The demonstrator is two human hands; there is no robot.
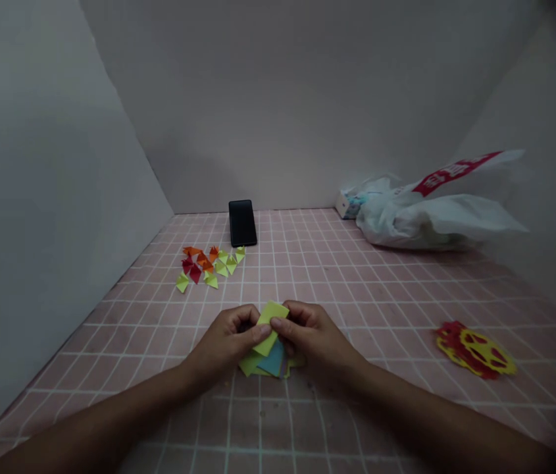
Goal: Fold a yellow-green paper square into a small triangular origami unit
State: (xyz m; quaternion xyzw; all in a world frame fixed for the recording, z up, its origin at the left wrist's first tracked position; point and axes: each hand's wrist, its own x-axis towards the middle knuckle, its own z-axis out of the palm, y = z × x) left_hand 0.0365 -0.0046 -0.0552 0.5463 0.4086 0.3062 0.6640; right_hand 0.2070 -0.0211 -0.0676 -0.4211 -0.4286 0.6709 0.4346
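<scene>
While coloured sheets (272,362) lie below, left fingers (254,336) and right fingers (288,328) pinch yellow paper (272,311).

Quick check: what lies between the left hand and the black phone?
In the head view, a pale-yellow folded paper piece lies beside the black phone's near end; toward the left hand, only pink gridded table covering shows.
</scene>
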